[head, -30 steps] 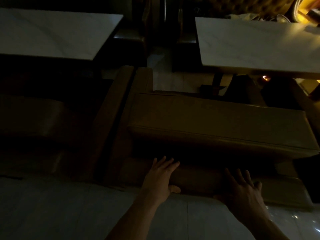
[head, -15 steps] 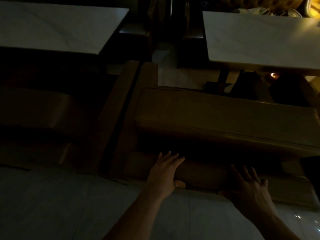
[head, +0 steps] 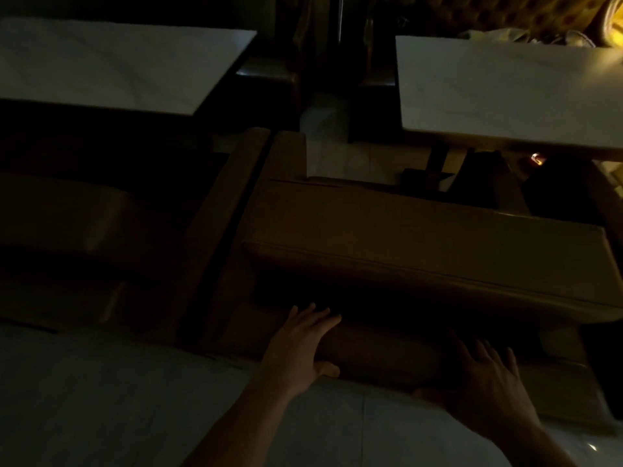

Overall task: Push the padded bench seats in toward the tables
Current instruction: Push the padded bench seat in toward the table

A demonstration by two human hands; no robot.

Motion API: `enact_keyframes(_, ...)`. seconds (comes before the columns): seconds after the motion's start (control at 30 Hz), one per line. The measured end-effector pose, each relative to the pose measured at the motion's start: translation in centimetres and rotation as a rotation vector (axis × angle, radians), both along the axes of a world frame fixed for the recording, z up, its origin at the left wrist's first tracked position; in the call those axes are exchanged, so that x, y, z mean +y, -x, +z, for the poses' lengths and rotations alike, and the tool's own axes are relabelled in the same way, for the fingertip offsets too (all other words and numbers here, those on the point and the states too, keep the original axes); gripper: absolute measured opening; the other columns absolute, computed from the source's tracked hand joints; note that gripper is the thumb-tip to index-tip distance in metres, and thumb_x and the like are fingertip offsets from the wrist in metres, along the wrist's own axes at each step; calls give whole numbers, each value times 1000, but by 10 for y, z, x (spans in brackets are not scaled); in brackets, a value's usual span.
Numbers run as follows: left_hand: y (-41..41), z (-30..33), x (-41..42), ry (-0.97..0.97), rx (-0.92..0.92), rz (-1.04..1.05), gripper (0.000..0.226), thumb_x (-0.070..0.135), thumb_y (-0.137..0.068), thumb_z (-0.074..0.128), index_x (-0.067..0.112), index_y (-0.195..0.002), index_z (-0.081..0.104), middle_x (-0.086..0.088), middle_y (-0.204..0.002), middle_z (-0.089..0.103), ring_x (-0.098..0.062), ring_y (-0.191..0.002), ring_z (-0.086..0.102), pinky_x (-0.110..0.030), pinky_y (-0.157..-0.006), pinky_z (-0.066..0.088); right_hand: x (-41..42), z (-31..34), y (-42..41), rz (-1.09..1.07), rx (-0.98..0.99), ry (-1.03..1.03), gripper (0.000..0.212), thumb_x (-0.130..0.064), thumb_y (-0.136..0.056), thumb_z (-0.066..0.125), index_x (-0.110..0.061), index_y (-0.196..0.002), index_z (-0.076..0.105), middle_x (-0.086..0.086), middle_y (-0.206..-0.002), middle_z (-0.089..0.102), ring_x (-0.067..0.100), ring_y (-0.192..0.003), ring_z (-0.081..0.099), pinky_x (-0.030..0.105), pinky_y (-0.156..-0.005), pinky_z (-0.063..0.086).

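The room is very dim. A tan padded bench seat [head: 421, 237] lies across the middle, in front of the right white marble table [head: 505, 96]. My left hand [head: 303, 345] rests flat, fingers spread, on the low padded back edge [head: 377, 358] of this bench, thumb hooked over the near side. My right hand [head: 492, 385] lies flat on the same edge further right, fingers apart. A second bench [head: 67, 224], darker, sits to the left before the left marble table [head: 111, 65].
Wooden side rails [head: 242, 203] of the two benches run side by side between them. Pale tiled floor [head: 101, 399] lies under my arms. A dark table pedestal [head: 435, 166] stands under the right table. Tufted yellow upholstery [head: 505, 11] shows at the top right.
Both hands stay flat on the bench's back edge. The bench and tables have shifted slightly in view as my head moved; whether the bench itself has slid I cannot tell.
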State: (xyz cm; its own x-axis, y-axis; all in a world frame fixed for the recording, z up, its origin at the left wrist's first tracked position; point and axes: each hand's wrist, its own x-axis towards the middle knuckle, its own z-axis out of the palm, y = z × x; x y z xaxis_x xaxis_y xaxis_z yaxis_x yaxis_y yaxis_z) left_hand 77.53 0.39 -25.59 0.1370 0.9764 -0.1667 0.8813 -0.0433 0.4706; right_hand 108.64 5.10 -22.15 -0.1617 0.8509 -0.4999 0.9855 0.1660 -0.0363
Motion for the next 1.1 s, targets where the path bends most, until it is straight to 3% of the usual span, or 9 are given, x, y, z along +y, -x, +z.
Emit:
enact_keyframes(0.1,-2,2,-2,-7,28,3,91,57,-77,71,41,-152,22,14,-161,19,-6,-148,4,-31,-120,-8,-1,1,2,19,-27,-6,136,-107,-43,8,-35,-158,-3,-1,-168,7,25,-154,6,57,-124,1)
enact_keyframes(0.37,-9,5,-6,-43,62,34,92,59,-76,71,40,-152,23,15,-160,22,-5,-148,9,-27,-120,-6,-7,-1,-3,29,-17,-58,133,-106,-48,8,-32,-159,4,1,-167,12,26,-153,10,57,-124,2)
enact_keyframes(0.5,-14,0,-9,-44,73,35,92,61,-75,70,41,-152,22,15,-160,23,-5,-148,9,-30,-121,-3,-6,-2,-10,20,-20,-25,134,-106,-46,8,-33,-158,1,1,-168,8,27,-154,6,57,-124,-1)
enact_keyframes(0.87,-14,-1,-7,-19,21,22,91,55,-76,73,42,-152,23,15,-160,22,-6,-148,6,-30,-120,-8,-11,6,-3,21,-20,-48,122,-101,-62,30,-32,-159,4,1,-167,11,26,-154,9,57,-124,3)
enact_keyframes(1.1,-14,-1,-7,3,24,16,92,53,-77,74,39,-152,24,13,-161,21,-10,-149,5,-39,-123,-3,-13,6,-2,26,-46,-51,124,-101,-62,26,-28,-159,2,4,-168,7,28,-154,3,58,-123,2)
